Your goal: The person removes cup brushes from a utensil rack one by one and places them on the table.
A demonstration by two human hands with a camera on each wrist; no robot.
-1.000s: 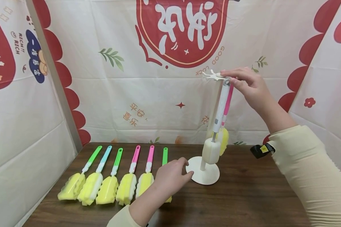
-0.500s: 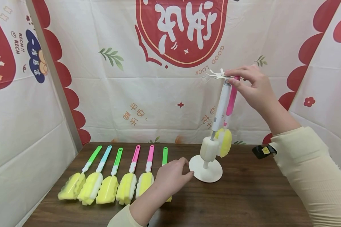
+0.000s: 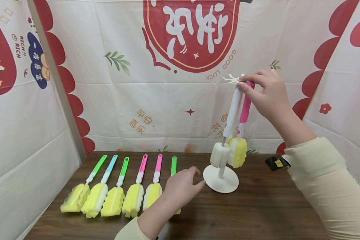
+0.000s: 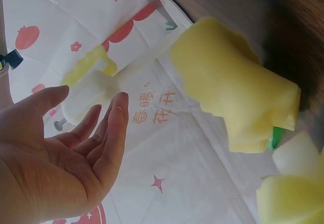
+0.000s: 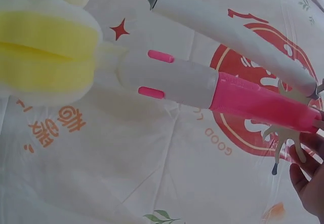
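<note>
A white stand (image 3: 221,182) with a round base and a hook crown (image 3: 234,79) stands on the dark wooden table. From it hang a white-handled brush (image 3: 233,111) with a white sponge and a pink-handled brush (image 3: 245,110) with a yellow sponge (image 3: 238,152). My right hand (image 3: 265,93) pinches the top of the pink handle (image 5: 263,102) at the hooks (image 5: 286,138). My left hand (image 3: 183,186) hovers with relaxed fingers just left of the base, not touching it. In the left wrist view the left hand (image 4: 76,148) shows an open palm beside a yellow sponge (image 4: 238,97).
Several sponge brushes with green, blue and pink handles lie in a row (image 3: 117,186) on the table's left half; my left hand partly covers the rightmost green one (image 3: 174,165). A small black object with a yellow label (image 3: 274,162) lies at the right. Printed cloth walls enclose the table.
The stand has shifted to the right, away from my left hand, and the hanging brushes have swung with it. My right hand followed at the top; the left hand stayed put.
</note>
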